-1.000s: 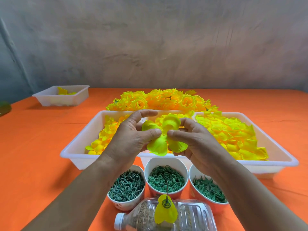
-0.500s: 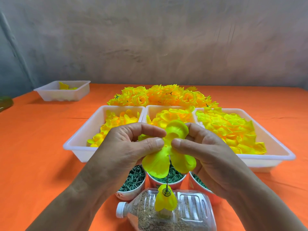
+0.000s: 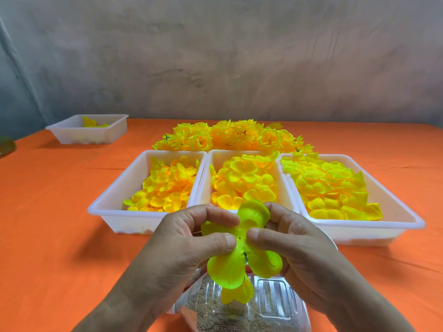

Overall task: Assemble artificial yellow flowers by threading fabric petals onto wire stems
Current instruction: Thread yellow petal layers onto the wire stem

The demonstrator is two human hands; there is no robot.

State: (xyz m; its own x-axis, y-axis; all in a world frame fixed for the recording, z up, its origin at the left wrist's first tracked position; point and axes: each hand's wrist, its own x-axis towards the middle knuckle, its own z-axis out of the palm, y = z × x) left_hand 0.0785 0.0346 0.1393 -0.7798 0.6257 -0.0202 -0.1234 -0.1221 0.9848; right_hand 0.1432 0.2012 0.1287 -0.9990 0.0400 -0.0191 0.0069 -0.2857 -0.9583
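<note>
We see the person's left hand (image 3: 191,245) pinching a yellow-green fabric petal piece (image 3: 227,269) between thumb and curled forefinger. The right hand (image 3: 294,248) pinches the same piece from the other side, so the 2 thumb tips nearly meet at its middle. The petal piece is held in the air, near and central, with its rounded lobes spreading up and down from the pinch. A small hole shows near its centre and a thin dark bit shows in the fold just below; we cannot tell whether that is the wire.

Right under it sits a smaller yellow fabric petal (image 3: 237,295), above a clear plastic bottle (image 3: 271,300) that lies on its side, partly filled with brown grains.

Beyond the hands, 3 white rectangular plastic trays stand side by side: the left tray (image 3: 105,212), the middle tray (image 3: 221,157) and the right tray (image 3: 371,225). Each is heaped with loose yellow fabric petals. Behind them lies a pile of finished yellow fabric flowers (image 3: 230,135).

Far to the left, a smaller white plastic tray (image 3: 79,137) holds a few yellow petals. Everything rests on an orange tablecloth (image 3: 48,236), with a grey wall (image 3: 215,68) behind.
</note>
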